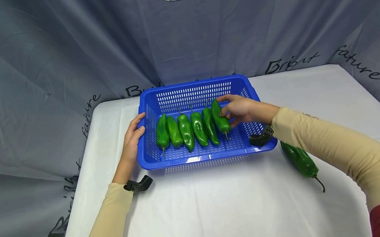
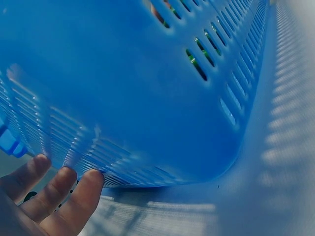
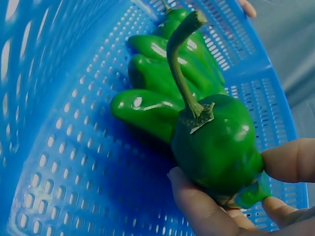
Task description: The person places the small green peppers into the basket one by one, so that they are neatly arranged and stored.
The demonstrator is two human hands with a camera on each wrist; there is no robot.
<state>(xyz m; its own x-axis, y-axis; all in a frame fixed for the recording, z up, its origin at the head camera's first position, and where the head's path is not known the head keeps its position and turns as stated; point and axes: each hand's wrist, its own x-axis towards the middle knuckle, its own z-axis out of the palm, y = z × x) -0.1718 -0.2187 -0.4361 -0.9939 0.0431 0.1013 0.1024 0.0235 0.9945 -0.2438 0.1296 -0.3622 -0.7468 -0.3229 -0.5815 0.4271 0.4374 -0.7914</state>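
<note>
My right hand [image 1: 241,108] pinches a green pepper [image 1: 218,116] at the right end of a row inside the blue basket [image 1: 201,158]. In the right wrist view, thumb and fingers press that pepper [image 3: 221,142] from both sides, its curved stem toward the camera. Several more green peppers [image 1: 186,130] lie side by side to its left on the basket floor. Against the basket's left side rests my left hand [image 1: 130,141]. In the left wrist view its fairly straight fingers [image 2: 83,196] touch the slotted outer wall [image 2: 147,108].
Another green pepper [image 1: 299,158] lies on the white tablecloth [image 1: 193,208], right of the basket and partly under my right forearm. A grey curtain [image 1: 181,41] with printed lettering hangs behind the table and along its sides.
</note>
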